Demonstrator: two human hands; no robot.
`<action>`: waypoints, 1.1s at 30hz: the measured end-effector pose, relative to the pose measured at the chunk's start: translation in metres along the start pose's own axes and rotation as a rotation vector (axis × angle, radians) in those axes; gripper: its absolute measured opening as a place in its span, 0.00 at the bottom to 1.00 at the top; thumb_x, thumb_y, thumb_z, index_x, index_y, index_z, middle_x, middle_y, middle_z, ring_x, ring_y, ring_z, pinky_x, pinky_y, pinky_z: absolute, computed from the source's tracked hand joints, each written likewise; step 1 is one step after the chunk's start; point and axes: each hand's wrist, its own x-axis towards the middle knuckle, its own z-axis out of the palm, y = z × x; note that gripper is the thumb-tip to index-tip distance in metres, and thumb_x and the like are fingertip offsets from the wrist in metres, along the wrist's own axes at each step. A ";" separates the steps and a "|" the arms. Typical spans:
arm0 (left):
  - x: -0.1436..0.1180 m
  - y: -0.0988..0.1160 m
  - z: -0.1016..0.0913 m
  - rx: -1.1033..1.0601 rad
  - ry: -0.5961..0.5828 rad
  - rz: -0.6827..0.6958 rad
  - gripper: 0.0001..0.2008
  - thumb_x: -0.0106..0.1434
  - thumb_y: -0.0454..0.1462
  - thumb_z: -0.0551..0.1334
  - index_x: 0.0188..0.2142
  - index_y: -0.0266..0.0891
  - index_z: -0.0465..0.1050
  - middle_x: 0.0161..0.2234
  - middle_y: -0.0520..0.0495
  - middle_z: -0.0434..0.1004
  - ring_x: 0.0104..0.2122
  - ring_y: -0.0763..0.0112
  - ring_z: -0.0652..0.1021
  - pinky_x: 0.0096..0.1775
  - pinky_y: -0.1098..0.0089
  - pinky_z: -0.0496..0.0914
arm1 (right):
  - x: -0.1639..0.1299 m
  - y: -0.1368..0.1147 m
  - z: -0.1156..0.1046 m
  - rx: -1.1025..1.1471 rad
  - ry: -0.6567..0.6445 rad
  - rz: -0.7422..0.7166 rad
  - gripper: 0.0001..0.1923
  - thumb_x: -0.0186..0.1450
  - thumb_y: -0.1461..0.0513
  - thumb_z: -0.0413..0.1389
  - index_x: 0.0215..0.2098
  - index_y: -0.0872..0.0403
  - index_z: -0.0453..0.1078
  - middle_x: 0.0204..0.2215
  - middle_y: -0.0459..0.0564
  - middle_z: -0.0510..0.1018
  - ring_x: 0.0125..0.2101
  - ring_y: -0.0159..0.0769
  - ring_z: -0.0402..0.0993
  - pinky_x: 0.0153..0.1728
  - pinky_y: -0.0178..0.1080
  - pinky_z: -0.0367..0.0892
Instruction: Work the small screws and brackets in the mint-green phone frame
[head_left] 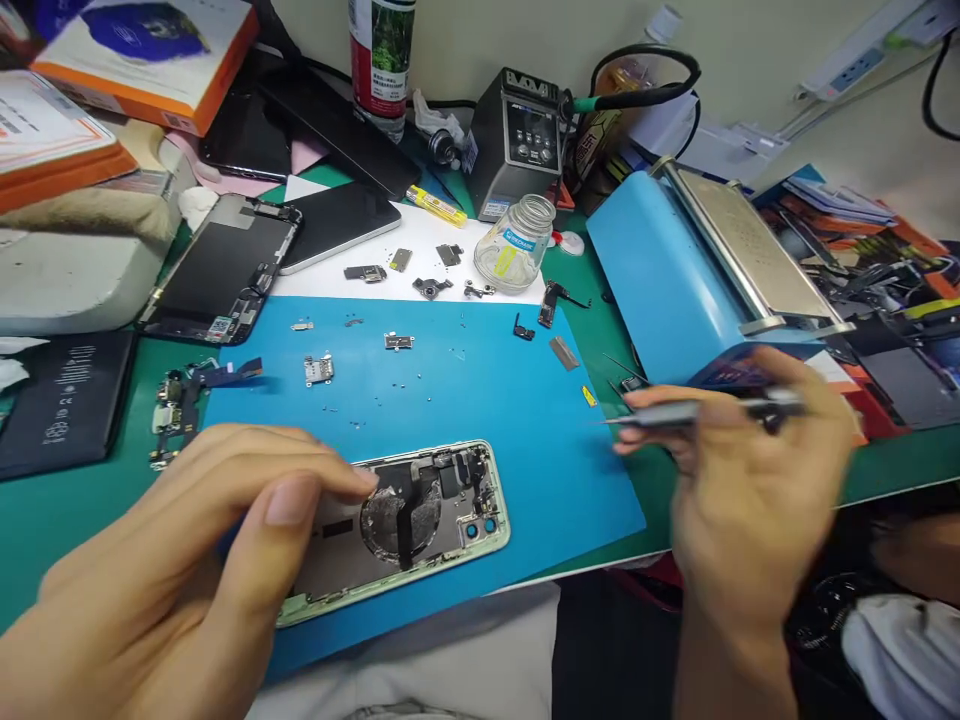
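Note:
An opened phone housing with a pale green frame lies on the blue mat, its insides facing up. My left hand rests on its left end, fingers on the housing. My right hand hovers off the mat's right edge, blurred, and grips a slim dark tool that points left. Small metal parts and tiny screws lie scattered on the mat above the housing.
A detached screen and a dark tablet lie at the back left, a battery at the far left. A glass jar, a soldering station and a blue machine stand behind. Flex cable lies left of the mat.

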 end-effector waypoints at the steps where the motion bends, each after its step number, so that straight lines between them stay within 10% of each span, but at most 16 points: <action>1: 0.000 0.007 0.000 -0.005 -0.023 -0.013 0.14 0.79 0.42 0.62 0.37 0.56 0.84 0.39 0.56 0.86 0.45 0.63 0.84 0.50 0.63 0.75 | -0.002 -0.002 0.009 0.069 -0.041 0.053 0.22 0.81 0.52 0.59 0.68 0.47 0.62 0.38 0.47 0.85 0.30 0.40 0.85 0.29 0.43 0.84; 13: 0.003 0.030 -0.002 -0.011 -0.038 0.061 0.11 0.80 0.38 0.66 0.40 0.52 0.84 0.38 0.63 0.87 0.38 0.78 0.81 0.44 0.79 0.73 | 0.000 -0.005 0.023 0.450 -0.102 0.257 0.27 0.74 0.56 0.69 0.67 0.46 0.67 0.40 0.49 0.87 0.32 0.36 0.83 0.32 0.37 0.83; 22: 0.007 0.033 -0.002 -0.338 -0.390 -0.171 0.16 0.74 0.37 0.75 0.55 0.63 0.89 0.42 0.61 0.92 0.40 0.79 0.88 0.42 0.85 0.79 | -0.040 -0.075 0.060 0.861 -0.313 0.488 0.29 0.75 0.58 0.68 0.70 0.38 0.63 0.38 0.42 0.84 0.25 0.29 0.78 0.25 0.33 0.80; 33: 0.011 0.030 0.002 -0.664 -0.396 -0.349 0.12 0.72 0.33 0.76 0.48 0.57 0.92 0.45 0.57 0.94 0.45 0.72 0.92 0.45 0.81 0.84 | -0.048 -0.080 0.084 0.956 -0.361 0.527 0.29 0.75 0.58 0.68 0.69 0.38 0.64 0.39 0.44 0.84 0.29 0.30 0.80 0.30 0.32 0.82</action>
